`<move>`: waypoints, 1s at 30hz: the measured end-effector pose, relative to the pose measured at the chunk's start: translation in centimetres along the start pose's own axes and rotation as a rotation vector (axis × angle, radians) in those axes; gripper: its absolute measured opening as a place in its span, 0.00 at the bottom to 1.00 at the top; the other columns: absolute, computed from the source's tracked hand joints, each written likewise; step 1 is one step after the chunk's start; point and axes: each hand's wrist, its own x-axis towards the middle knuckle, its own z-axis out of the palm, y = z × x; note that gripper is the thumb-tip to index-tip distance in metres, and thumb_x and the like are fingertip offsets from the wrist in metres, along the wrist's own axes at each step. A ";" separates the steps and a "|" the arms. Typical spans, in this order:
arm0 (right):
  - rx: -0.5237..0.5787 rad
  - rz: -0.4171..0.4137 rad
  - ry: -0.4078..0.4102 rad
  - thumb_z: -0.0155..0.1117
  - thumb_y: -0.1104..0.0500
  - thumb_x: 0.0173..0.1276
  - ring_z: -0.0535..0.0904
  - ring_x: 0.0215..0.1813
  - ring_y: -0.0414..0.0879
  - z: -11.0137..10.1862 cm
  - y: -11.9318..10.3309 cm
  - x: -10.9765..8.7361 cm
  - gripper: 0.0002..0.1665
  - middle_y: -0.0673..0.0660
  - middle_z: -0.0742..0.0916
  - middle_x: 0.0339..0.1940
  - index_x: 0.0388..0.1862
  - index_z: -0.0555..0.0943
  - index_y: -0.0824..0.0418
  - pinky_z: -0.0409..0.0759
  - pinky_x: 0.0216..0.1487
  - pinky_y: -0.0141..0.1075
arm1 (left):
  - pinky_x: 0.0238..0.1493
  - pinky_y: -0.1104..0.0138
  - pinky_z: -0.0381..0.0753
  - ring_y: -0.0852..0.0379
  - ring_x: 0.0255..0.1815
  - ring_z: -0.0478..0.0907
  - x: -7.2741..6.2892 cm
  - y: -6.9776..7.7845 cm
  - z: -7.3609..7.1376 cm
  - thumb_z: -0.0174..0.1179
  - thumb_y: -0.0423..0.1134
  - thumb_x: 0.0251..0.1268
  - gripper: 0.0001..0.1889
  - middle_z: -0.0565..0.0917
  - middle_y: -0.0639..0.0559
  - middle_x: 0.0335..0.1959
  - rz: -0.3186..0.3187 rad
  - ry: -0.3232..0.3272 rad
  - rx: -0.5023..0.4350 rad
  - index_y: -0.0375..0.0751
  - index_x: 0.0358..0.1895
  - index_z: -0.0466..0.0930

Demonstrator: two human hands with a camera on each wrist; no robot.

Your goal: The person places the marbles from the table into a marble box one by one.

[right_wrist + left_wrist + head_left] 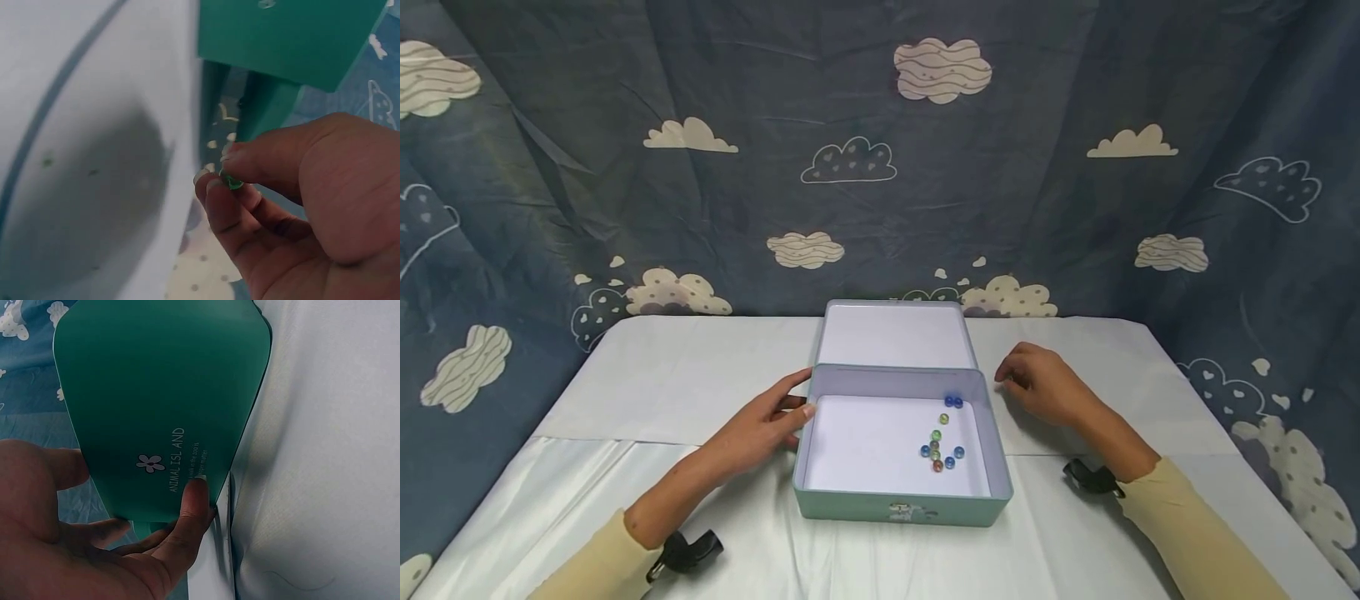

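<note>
A green tin box (898, 506) with a pale inside sits on the table, its lid (895, 333) folded back behind it. My left hand (771, 425) grips the box's left wall, thumb over the rim and fingers along the outside. In the left wrist view a fingertip (197, 487) presses beside printed lettering. To the right of the box, my right hand (1041, 383) pinches a green glass marble (234, 182) between thumb and fingertips. Several blue, green and reddish marbles (950, 462) lie on the box floor, toward its right side.
A white cloth (685, 383) covers the table, with a crease running across it. Behind and at both sides hangs a dark blue curtain (760, 100) with cloud prints. Black wrist cameras (692, 552) are worn at both cuffs.
</note>
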 end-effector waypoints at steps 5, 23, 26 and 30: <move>0.035 -0.016 0.019 0.67 0.74 0.66 0.80 0.40 0.46 -0.9 -1.1 -0.2 0.12 0.55 0.85 0.43 0.43 0.89 0.63 0.84 0.44 0.45 | 0.53 0.57 0.87 0.41 0.63 0.82 0.0 0.0 0.0 0.56 0.49 0.85 0.35 0.75 0.31 0.72 -0.003 0.006 0.016 0.50 0.87 0.54; 0.040 -0.075 0.034 0.73 0.69 0.68 0.82 0.41 0.46 -3.2 -5.9 -1.3 0.12 0.50 0.87 0.43 0.46 0.89 0.57 0.85 0.39 0.41 | 0.53 0.56 0.88 0.39 0.66 0.81 0.1 -0.3 0.1 0.57 0.49 0.85 0.36 0.74 0.30 0.73 -0.005 0.013 0.015 0.49 0.87 0.54; 0.054 -0.096 0.028 0.74 0.69 0.67 0.82 0.42 0.46 -3.3 -6.9 -1.6 0.13 0.48 0.87 0.43 0.46 0.89 0.55 0.84 0.38 0.37 | 0.53 0.55 0.88 0.39 0.65 0.81 0.2 -0.2 0.1 0.56 0.49 0.85 0.36 0.74 0.29 0.73 0.005 0.011 0.023 0.47 0.87 0.53; 0.067 -0.134 0.027 0.77 0.69 0.65 0.81 0.42 0.45 -3.1 -8.1 -2.0 0.15 0.44 0.87 0.42 0.45 0.89 0.51 0.83 0.37 0.33 | 0.53 0.55 0.88 0.40 0.64 0.82 0.1 -0.2 0.1 0.57 0.49 0.84 0.36 0.74 0.30 0.73 0.003 0.015 0.022 0.48 0.87 0.54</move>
